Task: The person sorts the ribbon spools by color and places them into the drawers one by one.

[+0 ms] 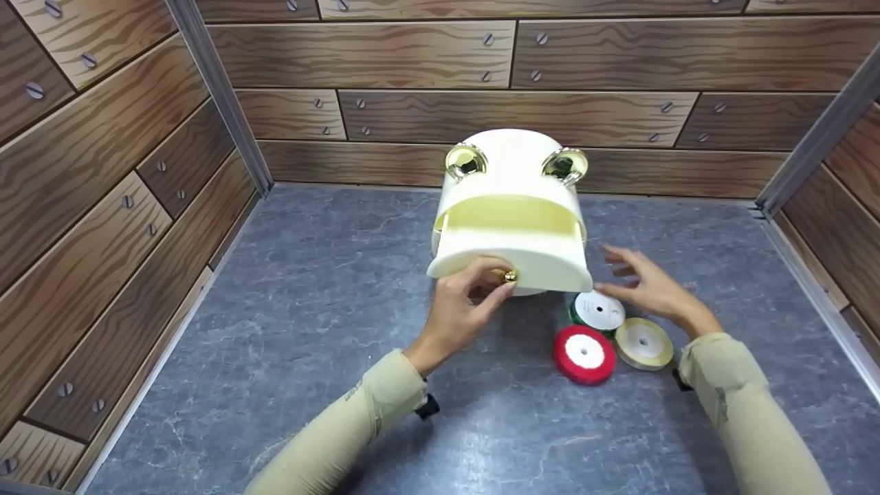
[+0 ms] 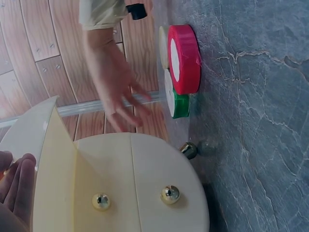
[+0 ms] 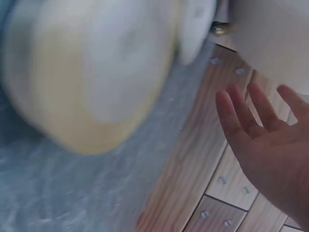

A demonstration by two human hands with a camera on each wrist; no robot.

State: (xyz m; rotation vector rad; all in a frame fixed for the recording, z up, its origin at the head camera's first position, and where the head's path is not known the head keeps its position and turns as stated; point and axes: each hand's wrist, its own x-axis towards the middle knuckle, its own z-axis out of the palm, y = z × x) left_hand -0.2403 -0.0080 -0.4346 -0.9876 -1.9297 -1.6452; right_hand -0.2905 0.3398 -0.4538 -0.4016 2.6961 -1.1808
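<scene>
My left hand (image 1: 455, 309) pinches a small gold knob (image 1: 509, 276) on the front of a drawer (image 1: 553, 271). That drawer stands pulled out of a rounded cream cabinet (image 1: 519, 155), showing its pale yellow inside. Two lower fronts with gold knobs appear in the left wrist view. Beside the drawer's right corner, my right hand (image 1: 650, 285) hovers with fingers spread, holding nothing. Below it lie three ribbon spools: a green one (image 1: 576, 317) with a white face, a red one (image 1: 565, 357) and a cream-yellow one (image 1: 661, 352), blurred in the right wrist view.
Two gold, cup-shaped ornaments (image 1: 466, 161) stick out at the cabinet's upper sides. A short gold foot (image 2: 189, 150) supports it. The grey marbled tabletop (image 1: 309, 289) is enclosed by wood-patterned walls (image 1: 412, 55) with metal edge strips.
</scene>
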